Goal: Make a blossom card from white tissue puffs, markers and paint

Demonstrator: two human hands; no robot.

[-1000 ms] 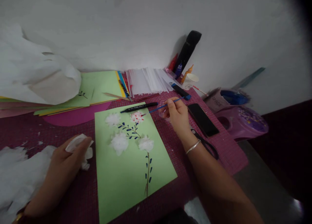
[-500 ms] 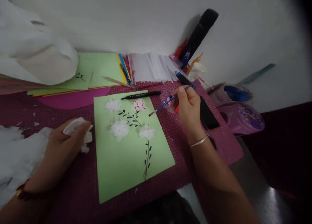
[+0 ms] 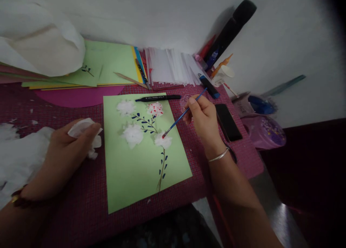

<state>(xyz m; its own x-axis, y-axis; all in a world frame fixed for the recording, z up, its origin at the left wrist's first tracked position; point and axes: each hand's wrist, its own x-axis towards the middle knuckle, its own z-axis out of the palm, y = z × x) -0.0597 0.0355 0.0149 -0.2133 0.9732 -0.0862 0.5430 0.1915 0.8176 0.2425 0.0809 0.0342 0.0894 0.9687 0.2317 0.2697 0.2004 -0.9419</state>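
My right hand [image 3: 201, 118] is closed on a blue paintbrush [image 3: 180, 117], its red tip at the lower right white tissue flower [image 3: 165, 141]. The flower sits on a green sheet of paper [image 3: 129, 183] with drawn stems and dark blue leaves. Red dots cover the upper right flower [image 3: 155, 109]; the two left flowers, upper [image 3: 125, 107] and lower [image 3: 133, 133], are plain white. A black marker [image 3: 159, 98] lies across the sheet's top edge. Left of the paper, my left hand [image 3: 72, 143] grips a crumpled white tissue [image 3: 81, 127].
More white tissue [image 3: 21, 154] lies at the left. Coloured paper sheets [image 3: 113, 61], a pencil [image 3: 129, 79] and white strips [image 3: 170, 66] line the wall. A clear palette [image 3: 184, 103], a phone [image 3: 229, 122] and a pink container [image 3: 266, 131] are on the right.
My right hand has brought the brush down and slightly left, from above the paper's right edge onto the lower right flower. My left hand still holds the tissue. The view has shifted a little.
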